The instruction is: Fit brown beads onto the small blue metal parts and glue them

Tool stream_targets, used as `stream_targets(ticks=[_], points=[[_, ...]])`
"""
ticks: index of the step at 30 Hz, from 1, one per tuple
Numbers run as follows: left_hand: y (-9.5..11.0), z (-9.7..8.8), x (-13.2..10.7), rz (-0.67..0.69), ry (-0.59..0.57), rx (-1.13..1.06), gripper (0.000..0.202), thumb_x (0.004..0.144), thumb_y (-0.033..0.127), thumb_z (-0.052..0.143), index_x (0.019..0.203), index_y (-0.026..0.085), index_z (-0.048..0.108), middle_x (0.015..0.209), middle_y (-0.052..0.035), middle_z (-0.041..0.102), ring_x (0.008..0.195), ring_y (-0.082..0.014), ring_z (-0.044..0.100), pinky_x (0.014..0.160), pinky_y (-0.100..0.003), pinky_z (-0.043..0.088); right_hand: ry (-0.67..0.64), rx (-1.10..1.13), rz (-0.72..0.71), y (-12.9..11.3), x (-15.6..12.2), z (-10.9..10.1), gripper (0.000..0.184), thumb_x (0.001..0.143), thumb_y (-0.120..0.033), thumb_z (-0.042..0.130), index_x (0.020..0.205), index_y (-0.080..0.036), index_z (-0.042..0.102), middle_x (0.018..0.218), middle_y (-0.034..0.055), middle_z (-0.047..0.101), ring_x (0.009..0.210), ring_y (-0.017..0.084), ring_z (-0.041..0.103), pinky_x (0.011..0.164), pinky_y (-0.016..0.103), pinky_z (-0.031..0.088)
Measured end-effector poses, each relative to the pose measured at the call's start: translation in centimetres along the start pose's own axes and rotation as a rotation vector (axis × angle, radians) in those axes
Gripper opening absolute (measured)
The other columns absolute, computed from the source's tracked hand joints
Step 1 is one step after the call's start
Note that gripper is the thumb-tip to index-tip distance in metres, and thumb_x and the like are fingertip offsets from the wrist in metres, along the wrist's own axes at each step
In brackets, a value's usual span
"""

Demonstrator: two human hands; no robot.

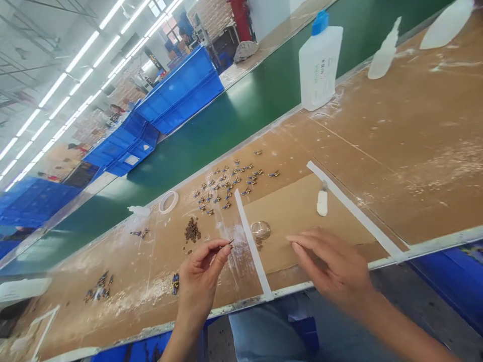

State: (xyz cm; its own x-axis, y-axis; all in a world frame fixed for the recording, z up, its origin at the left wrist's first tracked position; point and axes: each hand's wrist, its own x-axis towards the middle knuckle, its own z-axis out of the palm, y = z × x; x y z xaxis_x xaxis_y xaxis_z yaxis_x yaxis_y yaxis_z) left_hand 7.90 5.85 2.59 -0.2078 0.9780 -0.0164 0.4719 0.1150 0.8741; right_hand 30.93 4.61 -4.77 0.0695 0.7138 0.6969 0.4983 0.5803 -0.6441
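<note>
My left hand [202,279] is closed, its thumb and forefinger pinching a small dark piece [231,243] over the workbench. Small brown discs [192,230] lie in a loose pile just beyond that hand. To the right, my right hand [334,266] hovers above a cardboard sheet [287,206], thumb and forefinger tips brought together; anything between them is too small to make out. A small clear round dish [260,230] sits on the cardboard between the hands. Farther back, several small blue-and-gold figures [226,185] are spread out.
White tape strips [253,246] cross the bench. Nearby are a tape roll [168,202], a white-handled tool [322,201] and a large white bottle [320,65] with a blue cap. Behind runs a green conveyor belt [260,95], with blue crates [181,95] beyond it.
</note>
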Motion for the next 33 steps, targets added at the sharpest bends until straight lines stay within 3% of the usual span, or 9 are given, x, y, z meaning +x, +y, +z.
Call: stream_targets(ticks=[5,14,29,33], points=[[1.0,2.2,1.3,0.134,-0.062,0.200,0.014,0.077,0.037,0.075,0.084,0.024,0.078,0.080,-0.0006,0.076,0.077,-0.0168,0.068,0.076,-0.028,0.054,0.015,0.012,0.005,0.0,0.1,-0.1,0.021,0.088,-0.005,0.058,0.105,-0.017,0.062,0.086,0.0025,0.067,0.080,0.012,0.062,0.076,0.026,0.051],[1.3,3.5,2.4,0.377,-0.131,0.449,0.015,0.088,0.035,0.064,0.086,0.025,0.074,0.086,-0.0007,0.075,0.084,-0.0182,0.068,0.077,-0.029,0.050,0.042,0.039,0.010,0.1,0.2,0.0,0.021,0.087,-0.004,0.057,0.104,-0.015,0.061,0.087,0.0030,0.067,0.080,0.012,0.061,0.075,0.028,0.050],[2.0,4.1,2.5,0.389,-0.134,0.511,0.014,0.086,0.034,0.065,0.082,0.025,0.075,0.083,-0.0006,0.075,0.081,-0.0188,0.069,0.077,-0.029,0.050,0.048,0.040,0.020,0.0,0.3,-0.2,0.021,0.087,-0.004,0.058,0.104,-0.015,0.060,0.087,0.0036,0.067,0.080,0.013,0.061,0.075,0.029,0.051],[2.1,2.8,1.4,0.306,-0.031,0.416,0.013,0.083,0.036,0.069,0.083,0.026,0.077,0.083,0.0000,0.076,0.082,-0.0186,0.069,0.081,-0.029,0.053,0.046,0.044,0.028,0.0,0.3,-0.4,0.022,0.087,-0.004,0.057,0.105,-0.016,0.060,0.086,0.0028,0.067,0.079,0.012,0.061,0.074,0.028,0.051]])
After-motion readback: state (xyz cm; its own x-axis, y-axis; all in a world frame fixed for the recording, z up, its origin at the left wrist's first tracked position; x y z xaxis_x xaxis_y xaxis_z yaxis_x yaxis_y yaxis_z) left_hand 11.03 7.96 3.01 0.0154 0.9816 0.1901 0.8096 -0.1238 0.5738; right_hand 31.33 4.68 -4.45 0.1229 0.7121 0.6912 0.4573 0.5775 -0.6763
